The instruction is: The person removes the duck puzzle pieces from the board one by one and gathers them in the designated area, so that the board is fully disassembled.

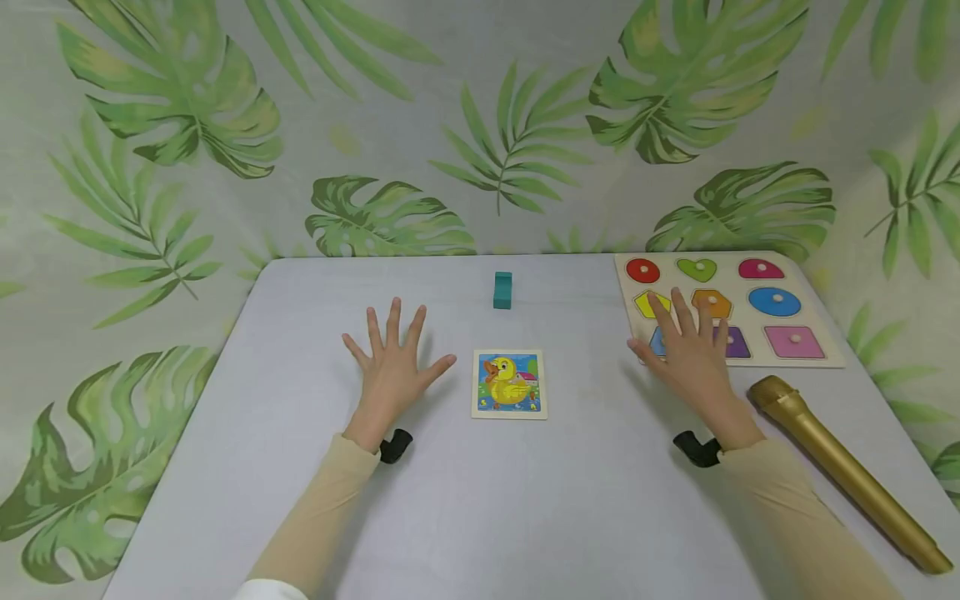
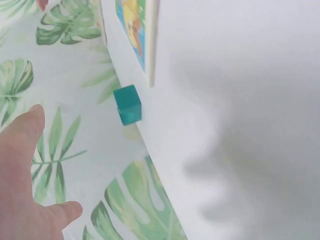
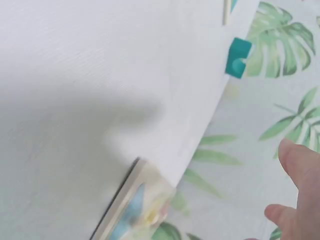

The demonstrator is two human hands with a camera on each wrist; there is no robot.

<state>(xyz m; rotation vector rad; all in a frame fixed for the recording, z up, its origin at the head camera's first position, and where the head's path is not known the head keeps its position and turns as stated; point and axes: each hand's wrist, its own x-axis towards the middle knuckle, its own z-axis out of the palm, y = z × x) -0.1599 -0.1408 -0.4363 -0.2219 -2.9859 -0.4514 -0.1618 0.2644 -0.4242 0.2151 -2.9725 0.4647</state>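
My left hand point(image 1: 392, 371), fingers spread and holding nothing, hovers over the table to the left of a small square duck puzzle point(image 1: 509, 384). Fingers likewise spread, my right hand point(image 1: 693, 358) overlaps the lower left part of a wooden shape board point(image 1: 821, 342) in the head view. That board carries several coloured knobbed shapes, partly hidden behind the fingers. Behind the duck puzzle stands a small teal block point(image 1: 502, 290), seen also as a teal block point(image 2: 128, 105) in the left wrist view. In the right wrist view the board's edge point(image 3: 117, 210) shows at the bottom.
A gold microphone point(image 1: 847, 471) lies slanted along the right side, beside the right forearm. The white table point(image 1: 540, 517) ends at the back against a leaf-patterned cloth point(image 1: 525, 125), which also shows on both sides.
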